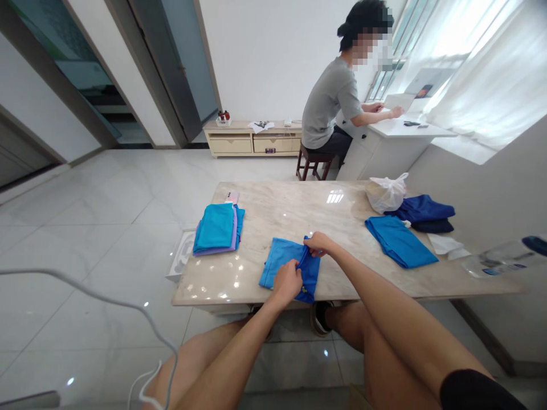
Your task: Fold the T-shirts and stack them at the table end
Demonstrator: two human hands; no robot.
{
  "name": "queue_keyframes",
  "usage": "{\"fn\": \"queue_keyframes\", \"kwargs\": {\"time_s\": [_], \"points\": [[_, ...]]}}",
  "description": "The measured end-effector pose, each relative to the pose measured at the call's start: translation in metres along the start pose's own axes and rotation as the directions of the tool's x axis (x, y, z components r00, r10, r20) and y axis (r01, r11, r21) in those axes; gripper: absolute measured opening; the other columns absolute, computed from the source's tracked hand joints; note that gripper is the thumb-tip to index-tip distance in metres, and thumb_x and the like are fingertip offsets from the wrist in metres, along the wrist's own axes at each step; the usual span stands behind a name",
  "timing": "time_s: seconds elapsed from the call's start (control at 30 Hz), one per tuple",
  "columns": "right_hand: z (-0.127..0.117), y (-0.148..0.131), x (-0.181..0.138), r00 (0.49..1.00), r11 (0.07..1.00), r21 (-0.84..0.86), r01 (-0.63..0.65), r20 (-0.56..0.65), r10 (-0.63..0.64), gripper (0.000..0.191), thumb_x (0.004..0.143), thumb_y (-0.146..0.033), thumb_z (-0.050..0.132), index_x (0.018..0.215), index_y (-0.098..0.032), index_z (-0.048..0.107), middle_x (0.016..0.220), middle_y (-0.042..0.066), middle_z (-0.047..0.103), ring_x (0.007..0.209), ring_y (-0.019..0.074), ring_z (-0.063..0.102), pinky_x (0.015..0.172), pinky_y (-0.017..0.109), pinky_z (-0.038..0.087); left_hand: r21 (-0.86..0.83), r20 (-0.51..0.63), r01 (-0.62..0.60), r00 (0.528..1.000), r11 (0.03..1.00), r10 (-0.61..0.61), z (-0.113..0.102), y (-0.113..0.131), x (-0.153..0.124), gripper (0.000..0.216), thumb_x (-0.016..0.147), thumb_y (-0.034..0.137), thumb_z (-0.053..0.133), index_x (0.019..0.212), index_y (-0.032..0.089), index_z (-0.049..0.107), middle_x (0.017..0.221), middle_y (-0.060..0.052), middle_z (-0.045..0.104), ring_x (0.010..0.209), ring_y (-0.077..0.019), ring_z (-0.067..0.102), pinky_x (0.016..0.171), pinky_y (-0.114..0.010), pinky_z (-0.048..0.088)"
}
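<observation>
A folded blue cloth (277, 256) lies on the table in front of me, lighter on its left side and deeper blue on its right, with a small yellow-green mark near its lower edge. My left hand (289, 281) pinches the deeper blue layer near the middle. Higher up and to the right, my right hand (319, 244) grips a bunched upper edge of that cloth between closed fingers. Left of it sits a stack of folded cloths (216, 226), teal on top with purple and blue below. Another folded blue cloth (399, 242) lies to the right.
The marble-topped table (294, 205) also bears a pink phone (231, 197), a white plastic bag (387, 193), dark blue cloth (427, 209), tissue (448, 246) and a clear bottle (499, 263). A white cable (85, 283) crosses at left. Beyond, a person (331, 102) sits at a white desk (397, 128).
</observation>
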State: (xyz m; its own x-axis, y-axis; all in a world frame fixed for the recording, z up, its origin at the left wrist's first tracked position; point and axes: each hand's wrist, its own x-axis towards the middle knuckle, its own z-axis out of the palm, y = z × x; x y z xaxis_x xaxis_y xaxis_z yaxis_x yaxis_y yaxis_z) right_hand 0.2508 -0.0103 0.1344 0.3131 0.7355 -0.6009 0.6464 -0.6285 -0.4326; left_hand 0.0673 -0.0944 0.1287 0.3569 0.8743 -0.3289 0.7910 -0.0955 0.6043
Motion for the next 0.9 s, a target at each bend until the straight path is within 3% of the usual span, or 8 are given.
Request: {"fn": "queue_keyframes", "kwargs": {"time_s": [0.13,0.37,0.63,0.9], "points": [[-0.003,-0.007,0.002,1.0,1.0,0.011,0.008,0.007,-0.008,0.028,0.097,-0.023,0.07,0.072,-0.013,0.068,0.07,0.011,0.075,0.052,0.018,0.07,0.053,0.027,0.059,0.014,-0.011,0.001,1.0,1.0,-0.001,-0.003,-0.002,0.0,0.038,0.11,0.024,0.051,0.143,0.017,0.069,0.136,-0.014,0.078,0.129,-0.0306,0.072,0.105,-0.037,0.052],[-0.006,-0.009,-0.002,1.0,1.0,0.02,0.021,0.018,-0.022,0.027,0.097,-0.022,0.069,0.072,-0.012,0.07,0.07,0.012,0.076,0.055,0.0183,0.071,0.053,0.026,0.058,0.113,0.016,0.007,1.0,0.994,-0.009,-0.008,-0.009,0.0,0.049,0.099,0.036,0.07,0.144,0.018,0.064,0.131,-0.015,0.079,0.124,-0.034,0.074,0.096,-0.039,0.055],[-0.007,-0.011,-0.003,0.999,0.998,0.04,0.043,0.021,-0.044,0.025,0.096,-0.022,0.071,0.072,-0.014,0.07,0.069,0.012,0.076,0.054,0.019,0.071,0.052,0.026,0.058,0.236,-0.001,0.004,1.0,0.972,-0.004,-0.022,-0.009,-0.003,0.028,0.102,0.032,0.064,0.125,0.022,0.077,0.124,-0.012,0.082,0.121,-0.0331,0.076,0.093,-0.038,0.056],[-0.008,-0.011,-0.006,0.997,0.995,0.069,0.077,0.01,-0.078,0.029,0.096,-0.021,0.067,0.068,-0.013,0.07,0.078,0.015,0.081,0.055,0.0169,0.071,0.048,0.024,0.057,0.237,0.061,-0.015,0.998,0.971,0.0,-0.015,-0.011,-0.004,0.022,0.104,0.032,0.063,0.111,0.022,0.082,0.118,-0.014,0.083,0.118,-0.0327,0.077,0.09,-0.036,0.056]]}}
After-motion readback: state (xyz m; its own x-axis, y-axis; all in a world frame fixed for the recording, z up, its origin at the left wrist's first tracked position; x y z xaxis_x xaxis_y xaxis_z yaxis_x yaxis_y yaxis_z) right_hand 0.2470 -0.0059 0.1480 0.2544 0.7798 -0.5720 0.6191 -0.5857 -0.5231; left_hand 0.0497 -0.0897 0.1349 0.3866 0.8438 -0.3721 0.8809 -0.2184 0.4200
